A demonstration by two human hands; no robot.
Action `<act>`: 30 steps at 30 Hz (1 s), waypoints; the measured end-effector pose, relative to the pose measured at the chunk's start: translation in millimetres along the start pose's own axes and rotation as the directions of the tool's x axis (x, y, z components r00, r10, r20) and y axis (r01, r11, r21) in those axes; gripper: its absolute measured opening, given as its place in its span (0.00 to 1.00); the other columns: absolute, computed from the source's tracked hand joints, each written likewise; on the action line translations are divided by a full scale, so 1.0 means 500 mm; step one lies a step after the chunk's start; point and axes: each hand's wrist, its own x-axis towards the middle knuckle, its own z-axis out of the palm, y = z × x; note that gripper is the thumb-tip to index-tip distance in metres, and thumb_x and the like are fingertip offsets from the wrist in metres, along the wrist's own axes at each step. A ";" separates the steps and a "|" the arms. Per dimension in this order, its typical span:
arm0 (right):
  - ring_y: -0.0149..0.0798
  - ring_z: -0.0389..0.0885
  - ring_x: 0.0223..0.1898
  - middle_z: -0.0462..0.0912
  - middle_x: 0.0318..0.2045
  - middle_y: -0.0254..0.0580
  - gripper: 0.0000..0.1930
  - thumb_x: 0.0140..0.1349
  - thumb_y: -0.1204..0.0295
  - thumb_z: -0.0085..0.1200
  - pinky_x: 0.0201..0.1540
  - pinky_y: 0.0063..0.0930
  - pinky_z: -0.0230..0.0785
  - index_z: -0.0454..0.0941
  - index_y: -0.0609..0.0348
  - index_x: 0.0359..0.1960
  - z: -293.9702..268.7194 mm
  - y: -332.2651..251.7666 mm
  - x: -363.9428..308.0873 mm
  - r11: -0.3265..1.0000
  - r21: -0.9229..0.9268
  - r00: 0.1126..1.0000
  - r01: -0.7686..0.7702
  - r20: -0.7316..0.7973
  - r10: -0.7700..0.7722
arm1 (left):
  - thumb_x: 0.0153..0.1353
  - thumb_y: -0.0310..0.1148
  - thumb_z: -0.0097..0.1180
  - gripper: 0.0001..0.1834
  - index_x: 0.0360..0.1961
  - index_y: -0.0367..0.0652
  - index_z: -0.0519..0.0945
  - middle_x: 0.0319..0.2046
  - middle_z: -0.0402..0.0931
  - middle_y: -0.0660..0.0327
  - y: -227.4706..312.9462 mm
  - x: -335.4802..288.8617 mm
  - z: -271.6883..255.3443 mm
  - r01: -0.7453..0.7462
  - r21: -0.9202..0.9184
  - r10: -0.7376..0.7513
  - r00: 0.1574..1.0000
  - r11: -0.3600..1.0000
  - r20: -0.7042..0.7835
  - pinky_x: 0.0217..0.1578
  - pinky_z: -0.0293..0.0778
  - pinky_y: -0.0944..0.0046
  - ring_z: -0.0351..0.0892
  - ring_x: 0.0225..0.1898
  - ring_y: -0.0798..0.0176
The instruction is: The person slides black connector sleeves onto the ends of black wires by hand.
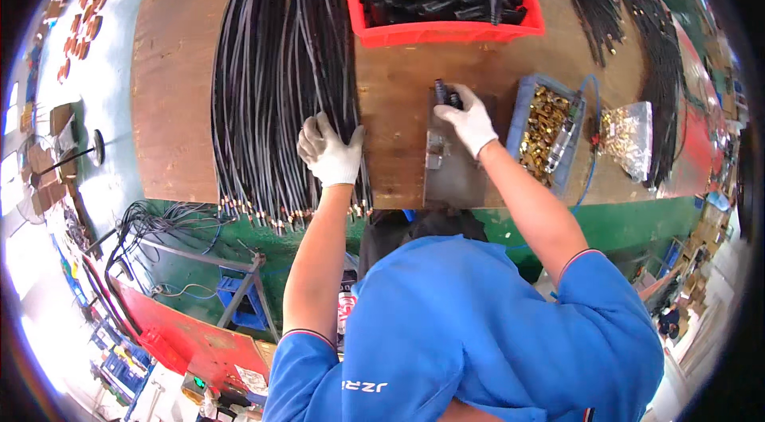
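Observation:
My left hand, in a white glove, lies on a thick bundle of black cables. Its fingers are apart, and no cable is visibly gripped. My right hand, gloved too, is closed around small black ribbed sleeves; how many is hard to tell. Below that hand a dark metal plate with a small metal fixture sits at the table's near edge. The cables run toward me, their brass-coloured ends reaching over that edge.
A red bin of black sleeves stands at the back. To the right are a blue tray of brass fittings, a tool on a blue air hose, and a clear bag of fittings. More black cables lie at the far right.

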 end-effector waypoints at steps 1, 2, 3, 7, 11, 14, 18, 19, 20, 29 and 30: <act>0.41 0.83 0.53 0.85 0.53 0.48 0.31 0.58 0.64 0.68 0.59 0.34 0.74 0.77 0.63 0.63 0.009 -0.021 -0.031 0.999 0.036 1.000 -0.003 0.023 0.002 | 0.50 0.60 0.72 0.52 0.69 0.38 0.69 0.65 0.70 0.43 0.015 -0.012 0.000 0.106 -0.014 -0.104 0.991 0.994 0.084 0.68 0.63 0.37 0.68 0.66 0.37; 0.39 0.83 0.53 0.85 0.53 0.47 0.31 0.58 0.65 0.69 0.60 0.33 0.73 0.76 0.63 0.63 0.018 -0.026 -0.049 0.997 0.073 0.998 -0.002 0.061 -0.003 | 0.51 0.58 0.72 0.54 0.72 0.36 0.64 0.66 0.69 0.43 0.031 -0.022 0.003 0.179 0.048 -0.185 0.967 0.983 0.173 0.65 0.67 0.39 0.70 0.65 0.39; 0.37 0.82 0.53 0.85 0.53 0.46 0.31 0.59 0.65 0.69 0.60 0.32 0.73 0.75 0.63 0.64 0.021 -0.031 -0.066 0.993 0.115 0.996 0.009 0.091 -0.019 | 0.51 0.58 0.72 0.54 0.72 0.36 0.64 0.66 0.69 0.43 0.045 -0.033 0.005 0.166 0.037 -0.170 0.969 0.985 0.179 0.65 0.67 0.39 0.70 0.65 0.39; 0.32 0.81 0.52 0.85 0.50 0.41 0.29 0.60 0.69 0.69 0.60 0.29 0.72 0.75 0.63 0.63 0.031 -0.080 -0.115 0.932 0.323 0.971 -0.165 0.220 0.096 | 0.55 0.53 0.70 0.51 0.72 0.34 0.62 0.67 0.68 0.45 0.063 -0.043 0.013 0.312 0.171 -0.343 0.917 0.935 0.202 0.67 0.67 0.42 0.67 0.68 0.41; 0.34 0.81 0.50 0.85 0.49 0.42 0.31 0.59 0.65 0.71 0.59 0.30 0.73 0.75 0.63 0.62 0.019 -0.093 -0.126 0.980 0.190 0.976 -0.051 0.217 0.008 | 0.47 0.48 0.75 0.45 0.60 0.35 0.67 0.54 0.76 0.44 0.089 0.013 -0.030 0.433 0.223 -0.487 0.782 0.873 0.388 0.53 0.80 0.47 0.80 0.55 0.42; 0.37 0.81 0.50 0.85 0.49 0.45 0.32 0.59 0.61 0.70 0.58 0.31 0.73 0.76 0.64 0.62 0.026 -0.059 -0.117 0.995 0.065 0.974 -0.082 0.215 0.066 | 0.50 0.46 0.71 0.37 0.54 0.36 0.68 0.52 0.80 0.44 0.104 0.037 -0.029 0.597 0.195 -0.611 0.646 0.778 0.458 0.54 0.81 0.49 0.84 0.53 0.43; 0.39 0.82 0.50 0.85 0.50 0.48 0.32 0.58 0.62 0.68 0.59 0.33 0.73 0.76 0.67 0.62 0.051 -0.042 -0.134 0.974 0.074 0.947 -0.215 0.259 0.189 | 0.52 0.43 0.70 0.31 0.51 0.39 0.71 0.53 0.75 0.48 0.114 0.014 0.006 0.456 0.243 -0.515 0.791 0.856 0.330 0.58 0.76 0.49 0.77 0.57 0.46; 0.39 0.82 0.50 0.85 0.50 0.48 0.32 0.58 0.62 0.68 0.59 0.33 0.73 0.76 0.67 0.62 0.056 -0.027 -0.139 0.974 0.076 0.944 -0.212 0.273 0.184 | 0.52 0.43 0.70 0.30 0.51 0.40 0.71 0.55 0.73 0.49 0.120 0.007 0.002 0.345 0.293 -0.432 0.839 0.892 0.330 0.60 0.74 0.49 0.74 0.60 0.47; 0.38 0.81 0.51 0.85 0.50 0.47 0.33 0.58 0.62 0.68 0.59 0.32 0.72 0.76 0.66 0.62 0.060 -0.014 -0.142 0.984 -0.001 0.946 -0.179 0.275 0.173 | 0.53 0.42 0.70 0.31 0.53 0.40 0.71 0.58 0.69 0.48 0.118 -0.008 0.013 0.337 0.288 -0.405 0.887 0.896 0.222 0.63 0.69 0.50 0.69 0.62 0.48; 0.40 0.83 0.45 0.85 0.44 0.46 0.30 0.54 0.69 0.67 0.54 0.33 0.75 0.75 0.66 0.59 0.037 0.016 -0.131 0.927 0.299 0.972 -0.225 0.137 0.192 | 0.47 0.50 0.72 0.43 0.60 0.37 0.72 0.59 0.76 0.44 0.096 0.041 0.007 0.536 0.323 -0.625 0.674 0.780 0.394 0.60 0.78 0.50 0.79 0.61 0.46; 0.40 0.83 0.44 0.85 0.44 0.47 0.30 0.54 0.68 0.68 0.53 0.34 0.76 0.76 0.66 0.59 0.011 -0.022 -0.115 0.952 0.261 0.986 -0.161 0.081 0.144 | 0.47 0.51 0.72 0.44 0.61 0.37 0.72 0.59 0.76 0.44 0.094 0.049 0.004 0.545 0.336 -0.640 0.653 0.768 0.404 0.61 0.77 0.50 0.79 0.61 0.46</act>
